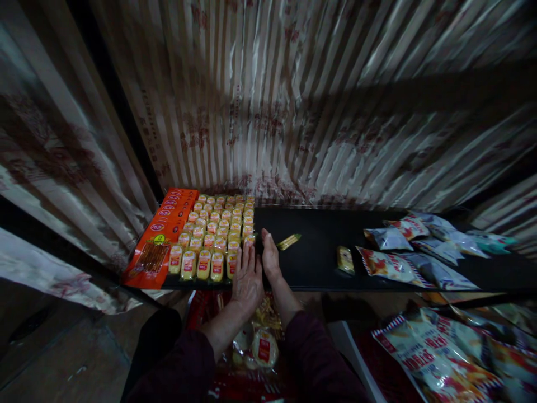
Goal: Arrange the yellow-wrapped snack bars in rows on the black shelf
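Note:
Rows of small yellow wrapped snack cakes (208,242) stand packed together on the left part of a black shelf (312,226). My left hand (247,280) lies with fingers stretched out against the front right corner of these rows, hiding some of the packs. Just to its right, my right hand (271,254) is held on edge along the right side of the block, its fingers straight. Neither hand grips anything that I can see. A thin green-and-yellow wrapped piece (289,242) lies close to the right hand, and a single yellow pack (345,260) sits farther right.
An orange snack packet (176,202) borders the rows on the left. Several white and red snack bags (388,264) lie at the shelf's right. Below are a large bag (444,352) and a red bag of round packs (264,348). A patterned curtain (268,101) hangs behind.

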The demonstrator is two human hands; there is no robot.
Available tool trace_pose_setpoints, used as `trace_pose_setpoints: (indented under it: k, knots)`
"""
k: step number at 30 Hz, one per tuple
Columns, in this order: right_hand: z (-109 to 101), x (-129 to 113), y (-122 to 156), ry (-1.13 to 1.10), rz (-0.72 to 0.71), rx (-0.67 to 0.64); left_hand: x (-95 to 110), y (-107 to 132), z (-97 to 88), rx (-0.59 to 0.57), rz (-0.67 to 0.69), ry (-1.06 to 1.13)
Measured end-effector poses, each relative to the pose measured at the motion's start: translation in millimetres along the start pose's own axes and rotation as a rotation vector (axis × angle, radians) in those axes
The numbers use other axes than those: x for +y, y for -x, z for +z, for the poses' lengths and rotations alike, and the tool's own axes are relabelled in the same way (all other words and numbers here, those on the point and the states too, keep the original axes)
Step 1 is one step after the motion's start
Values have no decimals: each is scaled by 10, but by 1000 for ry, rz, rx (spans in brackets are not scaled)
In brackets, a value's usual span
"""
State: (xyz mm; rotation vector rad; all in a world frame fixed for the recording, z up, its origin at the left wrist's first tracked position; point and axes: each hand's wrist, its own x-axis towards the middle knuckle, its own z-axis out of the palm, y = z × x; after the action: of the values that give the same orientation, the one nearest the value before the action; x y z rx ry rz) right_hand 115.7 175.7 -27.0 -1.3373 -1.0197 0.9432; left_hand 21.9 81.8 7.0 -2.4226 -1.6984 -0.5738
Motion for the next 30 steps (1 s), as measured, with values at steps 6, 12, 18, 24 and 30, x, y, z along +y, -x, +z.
trace_pose_setpoints:
  k: [6,12,18,24,30]
  knots:
    - [-76,1,257,97,11,27,58,159,-38,-93,41,58]
    - [-135,32,490,223,-9,42,117,313,-95,-156,25,101]
    - [-167,45,681,288,-90,-10,154,433,-114,-309,-32,146]
    - [-233,-32,961,335,-148,-47,160,599,15,-270,-5,126]
    - [-298,-73,1267,343,-238,-130,130,832,53,-265,5,146]
